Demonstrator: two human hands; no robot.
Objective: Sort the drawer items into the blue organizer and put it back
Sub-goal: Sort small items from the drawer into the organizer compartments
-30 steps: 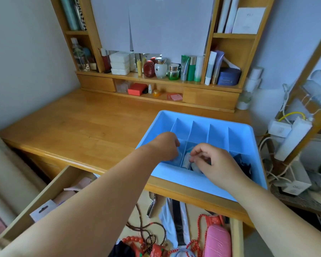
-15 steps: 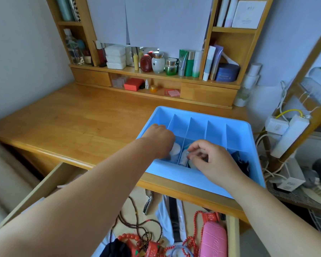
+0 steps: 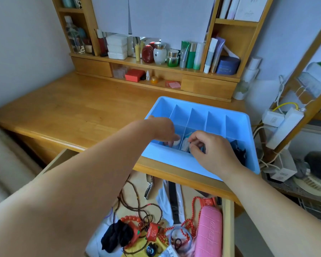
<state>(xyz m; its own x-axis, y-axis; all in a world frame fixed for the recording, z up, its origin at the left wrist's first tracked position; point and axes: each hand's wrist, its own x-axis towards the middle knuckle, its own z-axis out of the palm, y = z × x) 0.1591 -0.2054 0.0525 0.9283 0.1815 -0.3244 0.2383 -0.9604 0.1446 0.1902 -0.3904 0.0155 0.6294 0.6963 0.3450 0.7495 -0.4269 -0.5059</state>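
The blue organizer point(image 3: 174, 159) sits on the wooden desk point(image 3: 82, 112), close to its front edge. My left hand point(image 3: 161, 129) reaches down into the front-left compartment, and its curled fingertips hold a small white round item point(image 3: 177, 142). Over the neighbouring front compartment my right hand point(image 3: 210, 152) curls its fingers and pinches pale packets point(image 3: 184, 145) that stand there. Something black point(image 3: 239, 153) fills the front-right compartment. The back compartments look empty. Below the desk the open drawer point(image 3: 228, 225) holds bead strings point(image 3: 137, 206), a pink case point(image 3: 208, 233) and a black cloth point(image 3: 117, 236).
A metal clip tool point(image 3: 149, 186) and a white-and-black strip point(image 3: 172, 203) also lie in the drawer. Bottles and jars point(image 3: 159, 52) line the shelf at the back of the desk. Chargers and cables point(image 3: 278, 127) crowd the rack to the right of the organizer.
My left hand has settled lower into the front-left compartment, and the white round item now shows at its fingertips. My right hand stays over the packets with its fingers a little more curled.
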